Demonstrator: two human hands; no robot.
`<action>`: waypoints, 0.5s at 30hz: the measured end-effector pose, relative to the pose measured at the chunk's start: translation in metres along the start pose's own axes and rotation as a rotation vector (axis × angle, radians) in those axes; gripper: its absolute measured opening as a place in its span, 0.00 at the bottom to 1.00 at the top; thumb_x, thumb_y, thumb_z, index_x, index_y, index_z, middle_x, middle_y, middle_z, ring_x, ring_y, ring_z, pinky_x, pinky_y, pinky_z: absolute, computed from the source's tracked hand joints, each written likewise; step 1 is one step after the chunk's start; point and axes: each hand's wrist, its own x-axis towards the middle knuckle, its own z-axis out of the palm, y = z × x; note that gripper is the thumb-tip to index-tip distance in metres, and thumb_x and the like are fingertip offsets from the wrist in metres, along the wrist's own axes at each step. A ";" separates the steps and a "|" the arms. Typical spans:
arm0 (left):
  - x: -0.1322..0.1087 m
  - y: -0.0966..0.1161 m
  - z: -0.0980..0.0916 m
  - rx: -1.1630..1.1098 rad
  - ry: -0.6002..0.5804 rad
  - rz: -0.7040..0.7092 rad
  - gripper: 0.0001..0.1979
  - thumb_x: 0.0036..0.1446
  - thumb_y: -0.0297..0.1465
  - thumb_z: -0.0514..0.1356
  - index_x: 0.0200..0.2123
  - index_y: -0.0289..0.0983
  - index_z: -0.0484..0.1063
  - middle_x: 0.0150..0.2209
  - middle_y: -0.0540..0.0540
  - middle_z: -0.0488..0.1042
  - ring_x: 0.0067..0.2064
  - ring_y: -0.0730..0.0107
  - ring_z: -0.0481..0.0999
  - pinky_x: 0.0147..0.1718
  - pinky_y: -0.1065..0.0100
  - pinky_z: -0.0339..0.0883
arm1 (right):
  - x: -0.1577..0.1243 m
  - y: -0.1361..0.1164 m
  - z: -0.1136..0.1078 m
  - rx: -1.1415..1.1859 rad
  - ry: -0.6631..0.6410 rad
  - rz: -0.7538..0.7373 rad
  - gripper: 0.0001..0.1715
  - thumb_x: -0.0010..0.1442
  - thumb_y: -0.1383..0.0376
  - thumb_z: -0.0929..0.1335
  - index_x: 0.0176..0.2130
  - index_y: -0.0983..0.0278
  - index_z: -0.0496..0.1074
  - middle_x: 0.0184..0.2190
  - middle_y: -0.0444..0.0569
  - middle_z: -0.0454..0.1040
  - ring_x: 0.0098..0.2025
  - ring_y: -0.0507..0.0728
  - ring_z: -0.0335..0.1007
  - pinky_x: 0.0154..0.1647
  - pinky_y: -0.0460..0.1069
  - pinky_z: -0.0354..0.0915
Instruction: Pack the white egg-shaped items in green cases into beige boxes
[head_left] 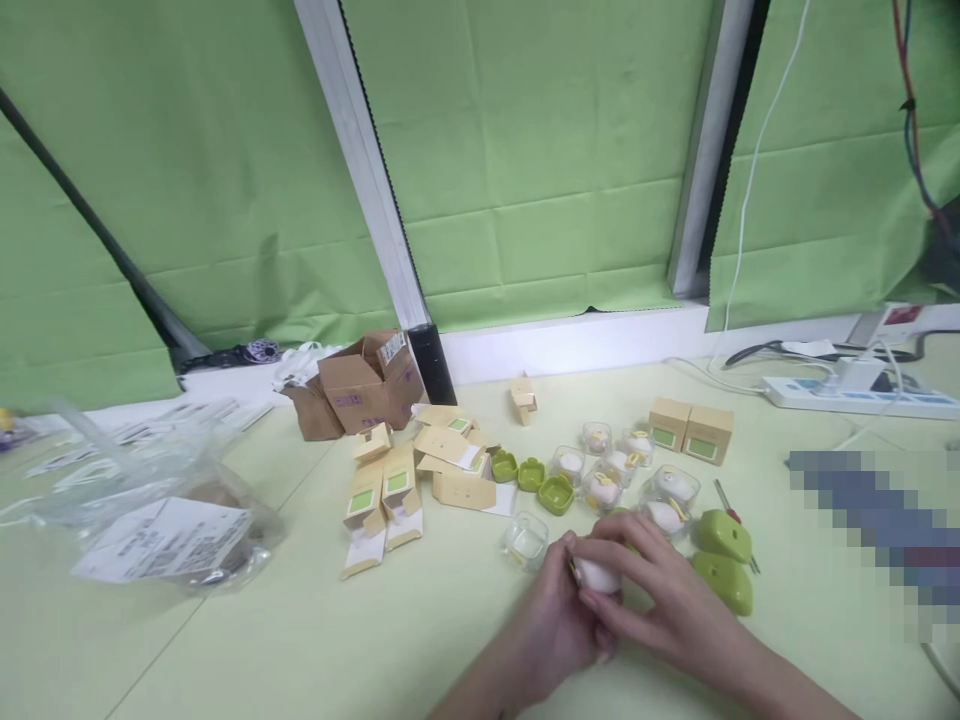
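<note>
Close together near the table's front, my left hand [556, 618] and my right hand [660, 585] are both closed around a small white rounded object [598, 577]. Fingers cover much of it, so I cannot make out its exact kind. A clear plastic case [526, 541] lies just left of my hands. Beyond my fingers are several clear cases with pale rounded items inside, such as this clear case [602, 487]. Small green cups [556, 493] stand in a row to their left. Two green rounded covers [722, 583] lie beside my right hand.
Opened small cartons [454, 455] lie left of the cups, near a brown cardboard box [371, 385]. Two closed cartons [690, 430] stand behind the cases. A screwdriver [724, 497] lies by the covers. A plastic bag [180, 520] is at left, a power strip [795, 392] at right.
</note>
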 end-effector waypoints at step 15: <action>-0.004 0.006 0.006 0.098 0.046 -0.033 0.17 0.54 0.47 0.49 0.33 0.38 0.62 0.20 0.56 0.56 0.18 0.78 0.54 0.17 0.72 0.44 | 0.002 -0.008 -0.004 0.108 -0.061 0.065 0.13 0.56 0.73 0.62 0.41 0.59 0.66 0.39 0.50 0.61 0.42 0.57 0.62 0.39 0.52 0.66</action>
